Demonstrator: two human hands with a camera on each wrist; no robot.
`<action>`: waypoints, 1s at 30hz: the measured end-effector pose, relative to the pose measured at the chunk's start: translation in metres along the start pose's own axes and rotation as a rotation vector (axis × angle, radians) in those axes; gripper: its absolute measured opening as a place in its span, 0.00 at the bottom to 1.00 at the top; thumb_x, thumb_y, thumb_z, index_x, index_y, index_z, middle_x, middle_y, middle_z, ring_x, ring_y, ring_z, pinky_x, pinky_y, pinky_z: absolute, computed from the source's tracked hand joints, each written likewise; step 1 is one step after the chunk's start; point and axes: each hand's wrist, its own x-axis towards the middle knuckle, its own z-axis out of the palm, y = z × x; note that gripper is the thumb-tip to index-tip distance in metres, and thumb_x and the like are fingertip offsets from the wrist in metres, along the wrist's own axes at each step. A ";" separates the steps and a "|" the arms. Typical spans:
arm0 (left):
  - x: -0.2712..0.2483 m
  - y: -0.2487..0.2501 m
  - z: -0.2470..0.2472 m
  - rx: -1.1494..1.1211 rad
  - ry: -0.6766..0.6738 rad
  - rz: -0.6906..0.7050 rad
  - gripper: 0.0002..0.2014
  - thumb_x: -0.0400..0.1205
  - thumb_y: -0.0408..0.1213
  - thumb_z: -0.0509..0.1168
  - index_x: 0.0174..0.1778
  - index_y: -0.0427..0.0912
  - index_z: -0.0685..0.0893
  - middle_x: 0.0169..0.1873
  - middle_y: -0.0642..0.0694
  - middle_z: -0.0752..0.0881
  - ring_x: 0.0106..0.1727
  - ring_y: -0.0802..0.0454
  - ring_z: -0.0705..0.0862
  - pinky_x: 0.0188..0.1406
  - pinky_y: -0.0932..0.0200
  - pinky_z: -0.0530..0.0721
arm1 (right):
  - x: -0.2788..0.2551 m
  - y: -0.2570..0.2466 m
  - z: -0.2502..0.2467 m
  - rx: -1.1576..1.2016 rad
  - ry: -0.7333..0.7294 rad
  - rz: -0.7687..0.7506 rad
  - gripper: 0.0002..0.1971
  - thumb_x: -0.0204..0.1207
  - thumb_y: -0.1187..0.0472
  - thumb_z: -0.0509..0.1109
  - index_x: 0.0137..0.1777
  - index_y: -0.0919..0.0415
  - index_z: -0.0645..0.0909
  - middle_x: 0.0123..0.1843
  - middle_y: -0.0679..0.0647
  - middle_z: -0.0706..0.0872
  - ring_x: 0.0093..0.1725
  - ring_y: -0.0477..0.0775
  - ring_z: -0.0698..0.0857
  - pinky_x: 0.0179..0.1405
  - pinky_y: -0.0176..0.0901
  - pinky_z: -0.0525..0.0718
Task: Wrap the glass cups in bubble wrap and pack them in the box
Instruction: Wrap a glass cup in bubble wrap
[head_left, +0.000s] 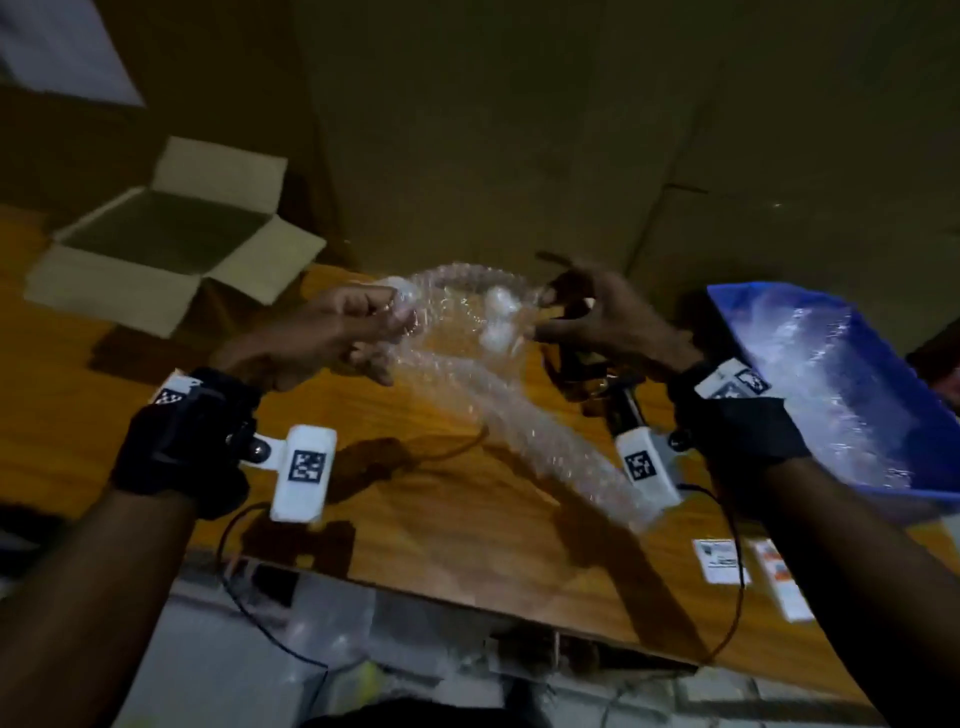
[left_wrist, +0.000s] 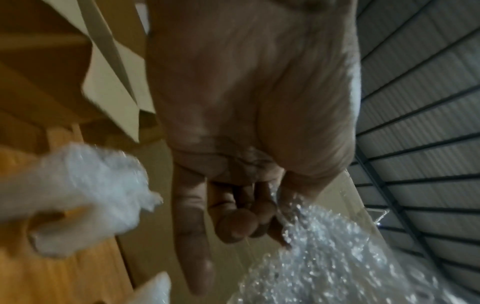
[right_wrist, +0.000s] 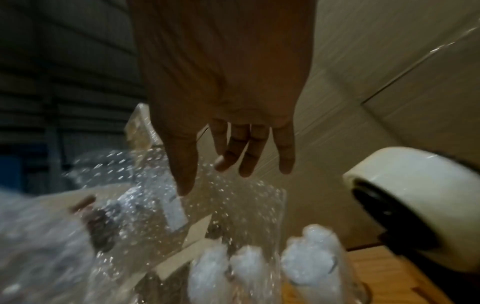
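Note:
A clear bubble wrap sheet (head_left: 467, 374) hangs above the wooden table (head_left: 415, 525). My left hand (head_left: 384, 317) pinches its left edge; in the left wrist view the curled fingers (left_wrist: 239, 224) hold the bubble wrap (left_wrist: 337, 257). My right hand (head_left: 561, 312) is at the sheet's right edge with fingers spread; in the right wrist view its fingers (right_wrist: 249, 156) are straight and the thumb tip meets the bubble wrap (right_wrist: 233, 207). White wrapped bundles (head_left: 498, 317) (right_wrist: 311, 248) stand behind the sheet. The open cardboard box (head_left: 171, 234) sits far left. No bare glass cup shows.
A blue bin (head_left: 779, 332) with more bubble wrap stands at the right. A tape dispenser (head_left: 576, 364), with its roll (right_wrist: 415, 197), sits under my right hand. Small printed cards (head_left: 722, 561) lie near the table's front edge, and cables run along it.

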 end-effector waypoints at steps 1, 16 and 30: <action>-0.007 -0.004 -0.013 0.025 0.050 -0.019 0.31 0.63 0.71 0.77 0.49 0.48 0.92 0.47 0.36 0.85 0.45 0.36 0.81 0.38 0.52 0.90 | 0.005 -0.009 0.017 -0.029 -0.014 -0.033 0.35 0.68 0.51 0.84 0.74 0.55 0.78 0.48 0.51 0.89 0.49 0.48 0.88 0.54 0.54 0.88; -0.073 -0.061 -0.105 0.451 0.500 0.060 0.13 0.74 0.30 0.79 0.47 0.41 0.83 0.44 0.45 0.86 0.43 0.51 0.86 0.42 0.54 0.89 | 0.034 -0.105 0.117 0.243 -0.093 -0.185 0.02 0.80 0.67 0.73 0.50 0.64 0.88 0.40 0.52 0.91 0.39 0.43 0.90 0.36 0.30 0.83; -0.106 -0.097 -0.036 0.871 0.358 0.635 0.08 0.82 0.40 0.68 0.50 0.40 0.89 0.46 0.46 0.90 0.44 0.50 0.87 0.35 0.52 0.86 | -0.060 -0.020 0.072 0.341 -0.028 -0.021 0.07 0.74 0.67 0.74 0.51 0.66 0.86 0.45 0.44 0.93 0.44 0.40 0.90 0.42 0.32 0.87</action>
